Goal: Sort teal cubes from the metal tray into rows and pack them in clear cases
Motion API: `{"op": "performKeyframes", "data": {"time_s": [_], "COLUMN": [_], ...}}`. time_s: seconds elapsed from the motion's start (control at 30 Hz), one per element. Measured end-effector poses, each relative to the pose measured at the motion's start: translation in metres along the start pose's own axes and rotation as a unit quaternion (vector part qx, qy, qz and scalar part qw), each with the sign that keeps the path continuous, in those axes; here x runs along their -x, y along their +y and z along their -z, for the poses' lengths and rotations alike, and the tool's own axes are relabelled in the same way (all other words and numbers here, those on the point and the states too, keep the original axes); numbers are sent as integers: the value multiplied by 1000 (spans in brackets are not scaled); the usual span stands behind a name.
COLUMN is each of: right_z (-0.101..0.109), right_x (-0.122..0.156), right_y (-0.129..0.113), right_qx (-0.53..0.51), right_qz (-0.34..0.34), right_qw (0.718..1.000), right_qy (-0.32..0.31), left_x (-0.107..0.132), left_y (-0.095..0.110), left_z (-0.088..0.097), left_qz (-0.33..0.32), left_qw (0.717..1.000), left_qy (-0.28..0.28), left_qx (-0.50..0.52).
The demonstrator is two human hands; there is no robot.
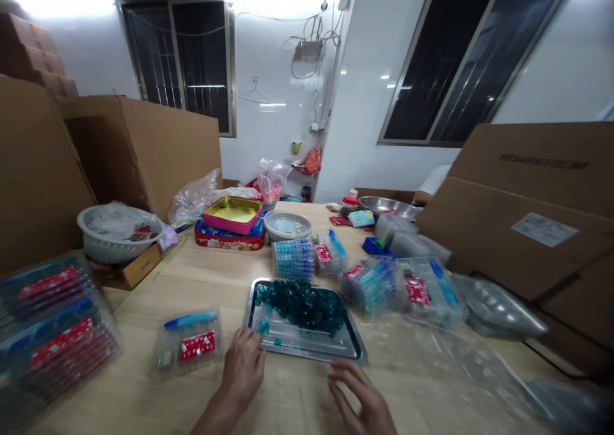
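Reaching to the near side of a shallow metal tray (307,343), both bare hands are low over the wooden tabletop (215,283). Tray sits centrally, in front of the person; dark teal translucent pieces (307,304) are heaped toward its far and right side, with a few loose ones on the bare metal near the left.

Left hand (244,361): at the tray's near left corner, back of hand up, fingers curled. Fingertips overlap the rim in view; cannot tell whether this grip is closed on anything.

Right hand (359,393): just beside the near right corner, grip apart, a clear gap between thumb and fingers, nothing visible in it.

Left of the left hand: one clear pack (170,340) lying flat, holding a blue pen-shaped item (190,319) and a red card with white spots (197,345). Farther left, stacked packs (62,345) of similar look, blurred.

Behind the tray, a standing row of packs (293,260); more packs (374,288) to the right. Beyond: a pink tin (230,222) upon a red one, and a round pale basket (288,235) beside them.
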State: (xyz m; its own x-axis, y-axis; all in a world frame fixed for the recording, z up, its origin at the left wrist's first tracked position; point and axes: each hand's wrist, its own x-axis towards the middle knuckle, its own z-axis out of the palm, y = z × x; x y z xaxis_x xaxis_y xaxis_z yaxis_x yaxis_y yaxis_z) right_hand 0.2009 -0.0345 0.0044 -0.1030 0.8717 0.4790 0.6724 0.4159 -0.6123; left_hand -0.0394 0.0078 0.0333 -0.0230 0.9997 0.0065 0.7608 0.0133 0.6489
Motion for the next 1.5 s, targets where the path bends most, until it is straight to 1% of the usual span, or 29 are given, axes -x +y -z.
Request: {"op": "performKeyframes", "data": {"time_s": [0.07,0.17,0.23,0.3,0.37,0.47,0.57,0.67,0.73,0.77,0.8,0.83,0.87,0.9,0.93,0.97,1.0,1.03,1.07,1.1,1.13,1.17,1.23,1.3,1.33,1.4,1.5], "right_z": [-19,-50,-71,-88,-100,-110,-110,-105,-99,-96,-92,-89,-85,-82,-78,-75,-73,-71,-69,-67,-66,-66,-65,-65,-65,-63,-59], "right_x": [-49,-113,-143,-164,-175,-180,-178,-174,-169,-165,-161,-156,-149,-142,-134,-126,-117,-107,-98,-88,-80,-72,-58,-47,-42,-35,-28], "right_y": [-6,-17,-23,-24,-21,-13,-7,-5,-6,-6,-7,-7,-8,-10,-12,-14,-18,-22,-26,-31,-35,-38,-40,-38,-36,-32,-34], "right_qx": [26,81,139,198,224,221,212,195,161,116,48,-40,-138,-234,-317,-388,-446,-492,-526,-549,-564,-570,-565,-535,-510,-441,-292], "right_qz": [31,51,55,54,51,53,58,57,46,31,8,-22,-58,-97,-134,-169,-204,-234,-260,-278,-290,-296,-301,-304,-303,-280,-206], "right_qw": [999,993,984,972,965,965,967,971,980,988,996,996,986,964,935,901,865,831,800,777,761,754,759,782,800,847,925], "right_qy": [-18,-66,-94,-114,-125,-128,-130,-124,-105,-92,-81,-73,-70,-74,-84,-95,-105,-115,-124,-132,-136,-135,-119,-98,-94,-100,-133], "left_x": [-27,-61,-81,-98,-113,-130,-140,-141,-137,-133,-127,-120,-112,-102,-91,-79,-66,-53,-41,-29,-17,-7,10,23,28,35,43], "left_y": [2,1,0,0,2,5,6,4,4,5,6,7,9,10,12,14,15,16,16,16,15,14,11,6,3,-2,-10], "left_z": [-9,-23,-32,-37,-39,-39,-36,-31,-26,-23,-19,-16,-13,-10,-7,-4,-2,0,1,3,4,4,6,8,9,11,9], "left_qz": [-13,-12,-4,4,6,7,16,26,31,34,40,48,58,66,72,80,88,100,114,129,144,158,186,218,232,250,254], "left_qw": [1000,1000,999,999,999,999,999,997,995,992,989,985,980,974,968,959,944,921,889,852,816,787,757,736,727,718,717], "left_qy": [10,24,35,42,40,27,19,23,33,38,40,38,29,16,0,-20,-42,-65,-88,-108,-122,-130,-127,-110,-101,-86,-78], "left_qx": [0,13,19,23,26,31,39,64,93,112,134,158,186,214,239,271,315,370,435,495,546,582,613,632,639,645,645]}}
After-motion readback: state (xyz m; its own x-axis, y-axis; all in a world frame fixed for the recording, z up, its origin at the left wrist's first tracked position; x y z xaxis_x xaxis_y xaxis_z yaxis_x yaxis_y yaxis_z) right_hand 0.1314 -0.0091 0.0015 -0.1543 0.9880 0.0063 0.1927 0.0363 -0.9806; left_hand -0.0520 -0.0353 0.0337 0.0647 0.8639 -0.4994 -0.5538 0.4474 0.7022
